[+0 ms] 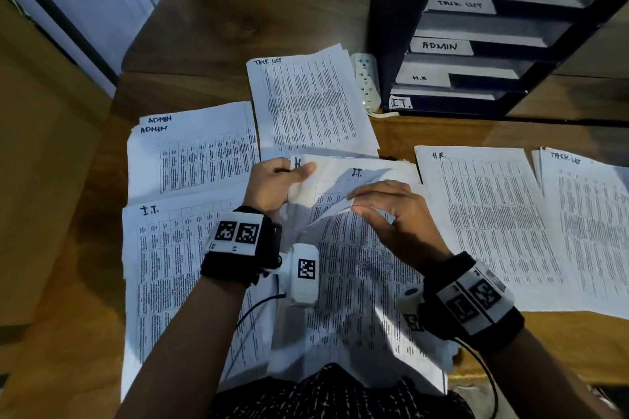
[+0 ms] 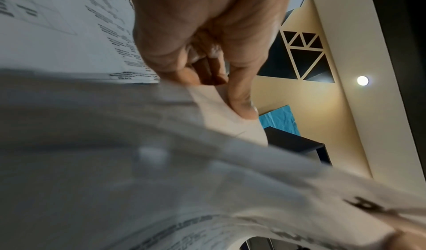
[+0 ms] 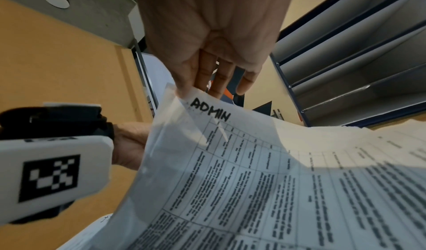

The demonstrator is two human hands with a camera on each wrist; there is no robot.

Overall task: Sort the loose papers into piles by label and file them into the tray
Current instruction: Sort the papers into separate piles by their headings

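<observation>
In front of me I hold a loose stack of printed papers (image 1: 354,282). My left hand (image 1: 292,177) grips the stack's upper left corner, thumb on top beside a sheet marked "H". An I.T. sheet (image 1: 357,173) shows behind. My right hand (image 1: 357,202) pinches the top corner of one sheet and lifts it. In the right wrist view that sheet (image 3: 253,163) reads ADMIN, held between thumb and fingers (image 3: 207,82). The left wrist view shows my left hand's fingers (image 2: 239,97) curled on the paper's edge. The dark tiered tray (image 1: 391,27) stands at the back right.
Sorted piles lie on the wooden desk: ADMIN (image 1: 190,153) at left, I.T. (image 1: 170,265) in front of it, TASK LIST (image 1: 306,102) in the middle, H.R. (image 1: 483,214) and another TASK LIST (image 1: 585,214) at right. A white power strip (image 1: 366,82) lies beside the tray.
</observation>
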